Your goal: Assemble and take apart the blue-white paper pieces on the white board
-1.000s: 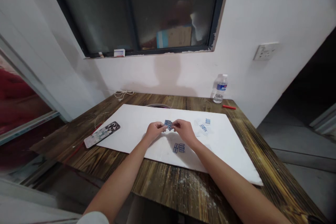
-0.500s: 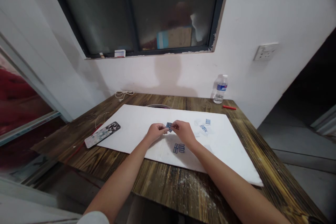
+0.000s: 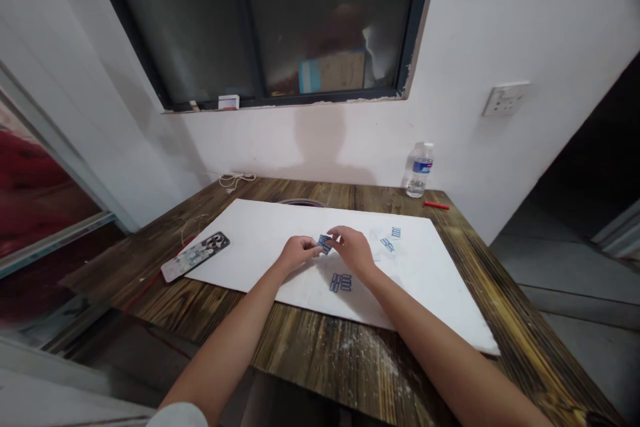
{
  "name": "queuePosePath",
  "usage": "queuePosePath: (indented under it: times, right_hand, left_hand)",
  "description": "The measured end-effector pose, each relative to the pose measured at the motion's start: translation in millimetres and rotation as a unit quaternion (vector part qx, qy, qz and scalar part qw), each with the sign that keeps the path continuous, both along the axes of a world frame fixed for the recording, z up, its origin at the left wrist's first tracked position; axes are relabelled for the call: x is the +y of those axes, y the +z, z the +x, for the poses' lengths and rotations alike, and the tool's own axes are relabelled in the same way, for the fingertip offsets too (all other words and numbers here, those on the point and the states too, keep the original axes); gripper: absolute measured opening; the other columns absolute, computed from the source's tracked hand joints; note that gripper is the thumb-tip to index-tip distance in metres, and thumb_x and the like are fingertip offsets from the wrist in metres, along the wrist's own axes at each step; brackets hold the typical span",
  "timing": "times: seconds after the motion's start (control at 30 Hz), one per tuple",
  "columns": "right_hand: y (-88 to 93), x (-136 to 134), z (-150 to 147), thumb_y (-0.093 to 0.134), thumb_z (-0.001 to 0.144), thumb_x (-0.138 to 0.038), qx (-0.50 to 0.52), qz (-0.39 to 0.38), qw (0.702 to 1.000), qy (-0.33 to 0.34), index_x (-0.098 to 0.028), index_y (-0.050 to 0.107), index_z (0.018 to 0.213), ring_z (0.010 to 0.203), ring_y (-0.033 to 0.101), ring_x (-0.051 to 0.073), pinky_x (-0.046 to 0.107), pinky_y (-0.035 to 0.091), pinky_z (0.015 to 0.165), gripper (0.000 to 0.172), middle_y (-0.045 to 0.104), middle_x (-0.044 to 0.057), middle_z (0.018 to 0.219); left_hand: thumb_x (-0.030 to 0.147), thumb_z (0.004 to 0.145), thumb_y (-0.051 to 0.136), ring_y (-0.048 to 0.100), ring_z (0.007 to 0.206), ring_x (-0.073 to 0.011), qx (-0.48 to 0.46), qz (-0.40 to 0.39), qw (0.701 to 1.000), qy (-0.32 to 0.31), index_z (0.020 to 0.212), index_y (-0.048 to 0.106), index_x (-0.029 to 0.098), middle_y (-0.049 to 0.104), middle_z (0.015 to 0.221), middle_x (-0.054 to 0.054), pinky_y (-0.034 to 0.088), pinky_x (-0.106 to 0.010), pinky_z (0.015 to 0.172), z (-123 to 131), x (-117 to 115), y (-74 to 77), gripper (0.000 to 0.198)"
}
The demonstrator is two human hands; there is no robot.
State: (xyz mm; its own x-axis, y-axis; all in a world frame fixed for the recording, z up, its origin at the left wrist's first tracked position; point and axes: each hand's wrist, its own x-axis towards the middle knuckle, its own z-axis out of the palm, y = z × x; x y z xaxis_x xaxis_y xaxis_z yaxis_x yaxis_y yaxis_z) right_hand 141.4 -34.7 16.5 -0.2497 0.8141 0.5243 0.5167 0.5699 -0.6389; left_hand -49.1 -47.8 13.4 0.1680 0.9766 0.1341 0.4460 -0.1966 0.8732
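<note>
Blue-patterned piece [image 3: 325, 245] shifted slightly right and nearer over white board [image 3: 440, 280]; handling judged unfinished | piece pinched by left hand [image 3: 296, 252]; right hand [image 3: 354, 248] fingertips at its right edge, grip cannot be told | counted: one piece held, two front pieces [image 3: 346, 283] near board's front edge, two side pieces [image 3: 387, 245] on its right

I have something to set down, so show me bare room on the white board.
The white board is bare between the phone and left hand, and along its right edge. Crowded: its middle, with right hand and blue-outlined pieces.
</note>
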Motion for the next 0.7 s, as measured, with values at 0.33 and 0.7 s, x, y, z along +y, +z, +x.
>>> queuePosePath:
  times: [0.33,0.7]
  right_hand:
    - [-4.2,-0.1,-2.7,0.066,0.080,-0.024,0.046,-0.034,0.998,-0.006,-0.022,0.068,0.081,0.067,0.059,0.015,0.027,0.042,0.066,0.003,0.069,0.000,0.077]
    - [-4.2,-0.4,-4.2,0.067,0.072,-0.034,0.157,-0.125,0.980,-0.013,-0.020,0.069,0.076,0.067,0.061,0.017,0.028,0.045,0.065,0.014,0.071,0.001,0.073]
  left_hand:
    - [0.048,0.069,0.068,0.056,0.059,-0.0143,0.002,0.008,1.000,0.000,0.065,0.066,0.015,0.065,0.061,-0.002,0.040,-0.024,0.059,-1.1,1.1,-0.9,0.034]
    - [0.050,0.067,0.069,0.057,0.060,-0.0156,-0.001,0.006,1.000,0.021,0.063,0.066,0.015,0.066,0.061,-0.004,0.041,-0.026,0.059,2.6,-1.8,5.1,0.036]
